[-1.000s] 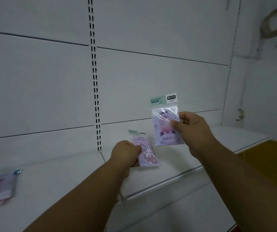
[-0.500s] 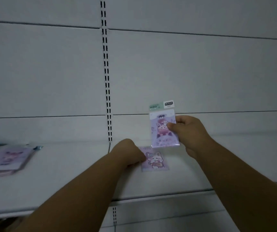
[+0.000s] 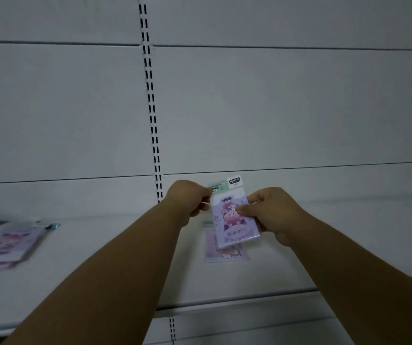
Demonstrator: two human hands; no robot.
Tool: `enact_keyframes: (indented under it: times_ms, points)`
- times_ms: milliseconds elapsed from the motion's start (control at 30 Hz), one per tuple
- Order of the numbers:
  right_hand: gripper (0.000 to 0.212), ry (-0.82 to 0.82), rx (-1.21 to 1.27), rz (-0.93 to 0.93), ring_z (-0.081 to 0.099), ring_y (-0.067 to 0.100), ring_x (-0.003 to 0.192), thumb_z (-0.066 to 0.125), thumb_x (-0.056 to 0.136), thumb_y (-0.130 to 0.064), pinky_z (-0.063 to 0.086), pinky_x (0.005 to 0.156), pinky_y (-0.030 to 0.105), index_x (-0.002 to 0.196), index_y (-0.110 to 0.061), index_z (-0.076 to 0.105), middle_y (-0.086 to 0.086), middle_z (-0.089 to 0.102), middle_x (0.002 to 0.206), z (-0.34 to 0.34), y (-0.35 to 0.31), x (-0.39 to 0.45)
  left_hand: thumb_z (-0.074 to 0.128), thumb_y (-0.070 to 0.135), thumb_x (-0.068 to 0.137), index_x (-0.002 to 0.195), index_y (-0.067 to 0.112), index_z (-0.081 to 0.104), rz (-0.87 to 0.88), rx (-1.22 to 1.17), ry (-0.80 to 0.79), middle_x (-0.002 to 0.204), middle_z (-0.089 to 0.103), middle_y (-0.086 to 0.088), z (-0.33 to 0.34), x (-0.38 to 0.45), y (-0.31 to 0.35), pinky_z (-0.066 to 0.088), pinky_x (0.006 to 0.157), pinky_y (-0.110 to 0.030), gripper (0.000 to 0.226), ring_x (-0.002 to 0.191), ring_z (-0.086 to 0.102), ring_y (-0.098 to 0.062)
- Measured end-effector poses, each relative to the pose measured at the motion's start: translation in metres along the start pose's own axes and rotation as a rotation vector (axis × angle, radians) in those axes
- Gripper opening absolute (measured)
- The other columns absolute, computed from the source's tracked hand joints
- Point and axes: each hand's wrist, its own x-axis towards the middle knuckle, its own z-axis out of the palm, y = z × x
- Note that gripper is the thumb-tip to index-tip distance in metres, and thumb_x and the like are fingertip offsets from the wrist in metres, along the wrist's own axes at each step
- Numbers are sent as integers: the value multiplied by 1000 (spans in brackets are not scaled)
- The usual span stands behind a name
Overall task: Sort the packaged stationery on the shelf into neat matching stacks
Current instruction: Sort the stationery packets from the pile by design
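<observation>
Since the held packet (image 3: 234, 217) is a thin, glossy film sleeve around a card, I judge it light, slightly springy and slick, best pinched at its side edges rather than by the floppy header tab. I have it upright above the shelf (image 3: 125, 282), my right hand (image 3: 272, 215) clamped on its right edge, thumb across the face, my left hand (image 3: 187, 197) pinching its upper left corner. Just beneath it lies a matching packet (image 3: 224, 253) flat on the shelf; far left sits a stack of packets (image 3: 5, 242).
</observation>
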Motion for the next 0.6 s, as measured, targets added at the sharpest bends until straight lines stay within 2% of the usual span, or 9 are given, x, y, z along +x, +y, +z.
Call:
enact_keyframes:
  times_ms: [67,167,267,333,400,467,533,600]
  points:
    - [22,13,-85,49,74,23,62,77,79,-14,59,50,31,87,1,63,16,75,79,6,6,3,67,18,88,79,1,67,-10,114,-10,64,71,-5,1,7,-7,41,40,-20,19,43,59,-10]
    - [31,17,-336,87,73,22,60,81,75,-25,61,53,33,85,-3,62,13,74,78,19,18,11,70,16,84,77,1,69,25,294,-18,65,71,-5,2,22,-22,42,42,-21,17,45,59,-11]
    - [32,28,-472,112,65,14,38,83,72,-29,49,34,22,75,-10,58,5,67,61,31,29,20,73,20,80,75,3,72,57,477,-50,66,74,-3,1,36,-34,45,45,-21,17,44,59,-11]
    - [35,46,-586,86,60,10,32,84,68,-34,43,31,18,70,-16,54,0,63,58,33,30,23,76,23,75,73,4,74,65,606,-64,65,74,-4,1,42,-40,50,53,-25,19,47,60,-14]
    - [39,87,-760,15,59,8,44,83,64,-43,44,39,22,68,-22,50,-4,61,65,33,29,24,79,30,70,74,7,73,113,718,-39,67,72,-4,3,46,-43,50,57,-27,24,58,63,-17]
    - [37,146,-883,-85,54,9,60,77,68,-49,41,53,23,75,-23,53,-6,56,71,34,23,21,79,38,69,77,10,69,168,777,16,73,69,-3,5,45,-44,44,53,-26,30,66,62,-17]
    - [38,201,-915,-224,54,13,71,72,74,-49,43,62,26,96,-20,59,-2,57,84,38,12,17,73,41,72,79,14,64,220,813,67,73,64,-1,2,40,-44,39,51,-25,30,67,59,-16]
    - [45,231,-903,-399,56,18,86,68,79,-45,48,71,30,113,-20,56,3,56,104,46,-5,12,68,41,75,81,18,62,258,841,102,75,62,1,-8,29,-46,43,55,-26,24,70,59,-16]
